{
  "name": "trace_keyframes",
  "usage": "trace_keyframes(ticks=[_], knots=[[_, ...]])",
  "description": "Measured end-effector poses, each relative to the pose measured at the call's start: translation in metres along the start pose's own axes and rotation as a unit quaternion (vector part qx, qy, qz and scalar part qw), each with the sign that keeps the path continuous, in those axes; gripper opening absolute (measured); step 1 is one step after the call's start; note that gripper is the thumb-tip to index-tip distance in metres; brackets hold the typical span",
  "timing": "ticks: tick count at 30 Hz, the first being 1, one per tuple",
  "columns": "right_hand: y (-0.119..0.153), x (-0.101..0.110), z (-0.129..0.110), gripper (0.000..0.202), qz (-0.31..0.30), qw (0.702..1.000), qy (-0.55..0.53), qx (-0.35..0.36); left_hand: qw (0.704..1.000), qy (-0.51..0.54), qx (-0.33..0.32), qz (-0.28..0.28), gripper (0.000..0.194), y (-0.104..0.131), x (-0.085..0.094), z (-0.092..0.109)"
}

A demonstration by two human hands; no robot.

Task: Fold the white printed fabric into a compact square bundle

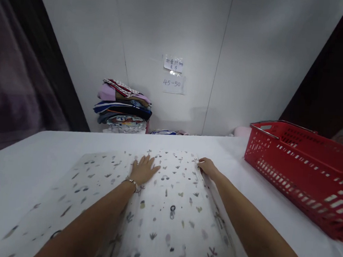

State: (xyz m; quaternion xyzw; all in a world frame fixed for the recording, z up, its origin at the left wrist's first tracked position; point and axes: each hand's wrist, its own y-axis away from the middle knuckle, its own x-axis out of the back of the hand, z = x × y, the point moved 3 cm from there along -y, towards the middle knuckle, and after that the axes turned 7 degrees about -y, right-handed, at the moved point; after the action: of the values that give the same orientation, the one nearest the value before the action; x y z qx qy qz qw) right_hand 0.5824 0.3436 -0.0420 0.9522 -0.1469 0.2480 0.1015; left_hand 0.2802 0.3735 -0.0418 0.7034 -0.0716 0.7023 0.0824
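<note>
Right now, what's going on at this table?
A person has both hands on a patterned white cloth spread over the white table. The left hand lies flat on it, fingers spread; the right hand is at its far right corner, fingers curled, though whether its grip is closed on the edge I can't tell. A red basket stands on the right, and a stack of fabrics sits by the wall.

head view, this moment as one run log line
left hand: spread flat on printed cloth; right hand: at its far-right corner; white table: beneath; red basket: at right
</note>
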Motion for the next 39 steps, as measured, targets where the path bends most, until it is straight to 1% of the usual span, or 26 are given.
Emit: trace_keyframes(ticks=[2, 4, 6, 8, 10, 12, 15, 17, 19, 22, 25, 27, 29, 32, 34, 37, 39], knots=[[0.002, -0.001, -0.002, 0.025, 0.001, 1.000, -0.007, 0.000, 1.000, 0.009, 0.006, -0.022, 0.071, -0.001, -0.003, -0.002], [0.002, -0.001, -0.003, 0.028, 0.016, 1.000, -0.007, 0.003, 0.999, 0.025, 0.008, -0.039, 0.070, -0.002, 0.001, -0.004], [0.002, 0.002, -0.003, 0.032, 0.041, 0.999, 0.001, 0.007, 0.999, 0.031, 0.007, -0.038, 0.070, -0.002, 0.007, -0.008], [0.001, 0.004, -0.002, 0.034, 0.063, 0.998, 0.012, 0.012, 1.000, 0.019, 0.006, -0.022, 0.072, 0.001, 0.010, -0.016], [0.000, 0.005, -0.001, 0.036, 0.069, 0.997, 0.018, 0.017, 1.000, 0.007, 0.010, -0.021, 0.072, 0.006, 0.007, -0.026], [0.000, 0.003, 0.000, 0.036, 0.064, 0.998, 0.012, 0.020, 1.000, 0.008, 0.014, -0.025, 0.070, 0.010, -0.001, -0.036], [0.000, 0.000, 0.001, 0.035, 0.042, 0.999, -0.016, 0.006, 1.000, 0.014, 0.015, -0.017, 0.066, 0.012, -0.010, -0.043], [0.002, 0.002, 0.002, 0.033, 0.014, 0.999, -0.044, -0.017, 0.999, 0.022, 0.017, -0.018, 0.064, 0.011, -0.011, -0.044], [0.004, 0.006, 0.002, 0.030, -0.019, 0.996, -0.074, -0.043, 0.999, 0.040, 0.028, -0.021, 0.064, 0.010, -0.008, -0.042], [0.010, 0.015, 0.002, 0.028, -0.072, 0.988, -0.112, -0.075, 0.998, 0.060, 0.025, 0.000, 0.068, 0.017, -0.001, -0.034], [0.018, 0.019, 0.003, 0.033, -0.121, 0.980, -0.133, -0.091, 0.999, 0.040, -0.026, 0.024, 0.069, 0.027, 0.001, -0.022], [0.025, 0.020, 0.003, 0.038, -0.142, 0.976, -0.139, -0.092, 0.998, 0.025, -0.048, 0.019, 0.069, 0.032, -0.001, -0.016], [0.031, 0.021, 0.004, 0.041, -0.153, 0.974, -0.141, -0.086, 0.999, 0.023, -0.047, 0.001, 0.069, 0.033, -0.003, -0.013], [0.035, 0.022, 0.005, 0.041, -0.144, 0.978, -0.134, -0.073, 0.998, 0.047, -0.024, -0.026, 0.068, 0.030, -0.002, -0.017], [0.033, 0.023, 0.007, 0.043, -0.117, 0.984, -0.118, -0.067, 0.998, 0.059, -0.006, -0.020, 0.067, 0.028, -0.001, -0.023], [0.028, 0.025, 0.011, 0.047, -0.066, 0.993, -0.079, -0.055, 0.999, 0.035, -0.002, -0.001, 0.067, 0.029, -0.001, -0.036], [0.025, 0.025, 0.012, 0.049, -0.046, 0.996, -0.060, -0.045, 1.000, 0.018, -0.003, -0.008, 0.066, 0.030, -0.004, -0.043]])
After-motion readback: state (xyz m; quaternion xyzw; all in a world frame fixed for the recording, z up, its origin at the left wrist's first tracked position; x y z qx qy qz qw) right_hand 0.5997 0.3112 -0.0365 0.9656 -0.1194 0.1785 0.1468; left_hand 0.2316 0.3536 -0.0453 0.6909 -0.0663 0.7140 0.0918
